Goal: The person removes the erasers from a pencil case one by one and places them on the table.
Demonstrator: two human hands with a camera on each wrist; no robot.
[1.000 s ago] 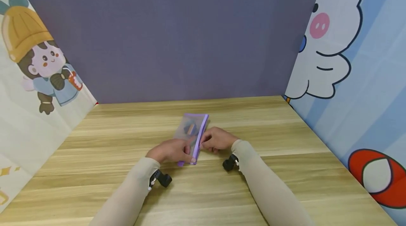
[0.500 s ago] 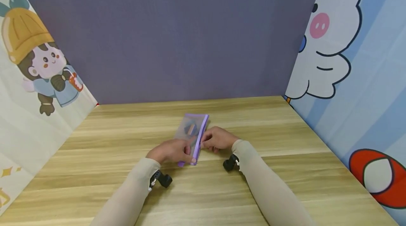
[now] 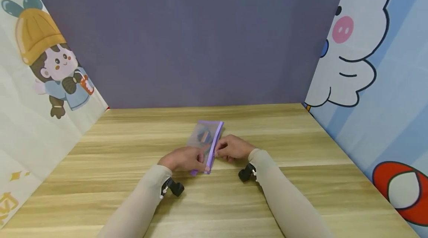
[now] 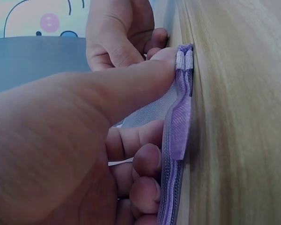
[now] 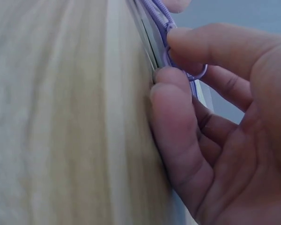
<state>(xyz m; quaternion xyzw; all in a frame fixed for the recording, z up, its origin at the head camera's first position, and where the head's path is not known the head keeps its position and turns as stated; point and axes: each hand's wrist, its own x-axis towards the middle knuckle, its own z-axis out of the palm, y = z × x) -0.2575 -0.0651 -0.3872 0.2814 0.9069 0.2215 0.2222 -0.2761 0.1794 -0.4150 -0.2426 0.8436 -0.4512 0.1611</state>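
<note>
A flat mesh zipper pouch [image 3: 195,140] with purple trim lies on the table, its zipper edge [image 3: 217,131] facing right. Through the mesh shows a dark shape with a pale orange stripe, too blurred to name. My left hand [image 3: 185,158] holds the pouch's near end; in the left wrist view its thumb [image 4: 145,82] presses by the zipper's end and the other fingers curl against the pouch. Partway along the zipper, my right hand [image 3: 236,147] pinches the purple ring pull [image 5: 205,72] between thumb and finger. The slider is partly hidden by the fingertips.
The wooden table [image 3: 133,208] spreads around the pouch. A dark grey panel [image 3: 200,37] stands behind it. Printed cartoon walls flank the table, a cream one [image 3: 20,119] on the left and a blue one [image 3: 401,100] on the right.
The head view has shifted a little, so everything appears slightly farther right. Both hands keep their holds, and the pouch and ring pull show no clear movement.
</note>
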